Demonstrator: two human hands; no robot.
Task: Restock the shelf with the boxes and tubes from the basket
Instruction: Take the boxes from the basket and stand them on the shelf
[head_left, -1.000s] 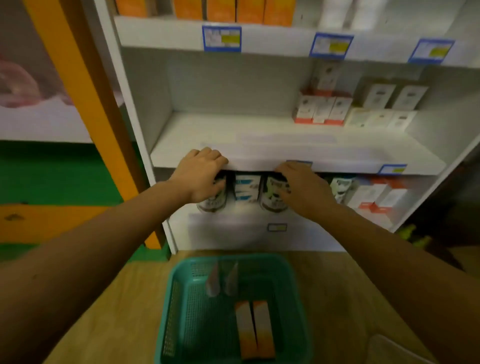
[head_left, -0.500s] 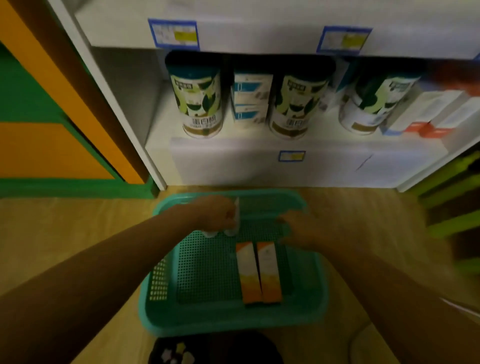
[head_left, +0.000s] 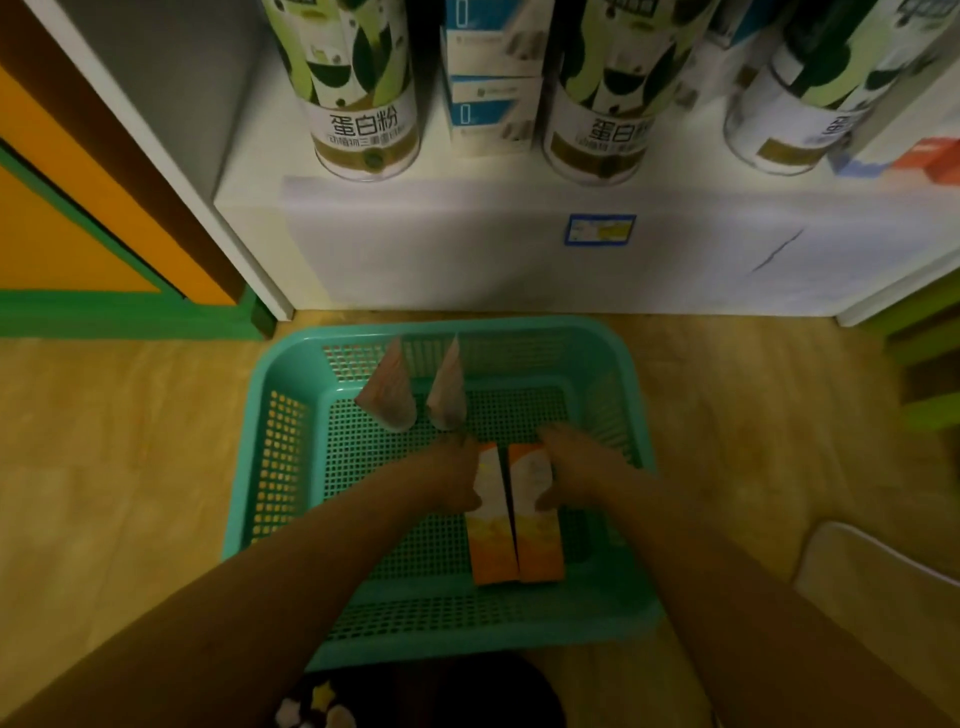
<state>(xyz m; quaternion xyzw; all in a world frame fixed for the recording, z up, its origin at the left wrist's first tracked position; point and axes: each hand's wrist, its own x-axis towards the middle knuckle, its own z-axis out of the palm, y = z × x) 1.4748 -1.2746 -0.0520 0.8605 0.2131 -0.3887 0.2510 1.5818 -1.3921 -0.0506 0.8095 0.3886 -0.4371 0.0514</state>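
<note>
The teal perforated plastic basket (head_left: 270, 467) has a smooth, slightly glossy rim and a grid of small holes in its walls and floor. It sits on a pale wood-look floor (head_left: 114, 467) with a soft sheen. The two orange-and-white cardboard boxes (head_left: 514, 525) look smooth and matt. The two pale squeezable tubes (head_left: 415, 389) appear to be soft plastic. The white painted shelf (head_left: 467, 249) is matt, and the green-leaf printed cylindrical canisters (head_left: 358, 88) have glossy labels.

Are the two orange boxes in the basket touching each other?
Touching. The head view shows the left orange box and right orange box lying side by side in the basket, long edges pressed together along one thin seam.
</note>
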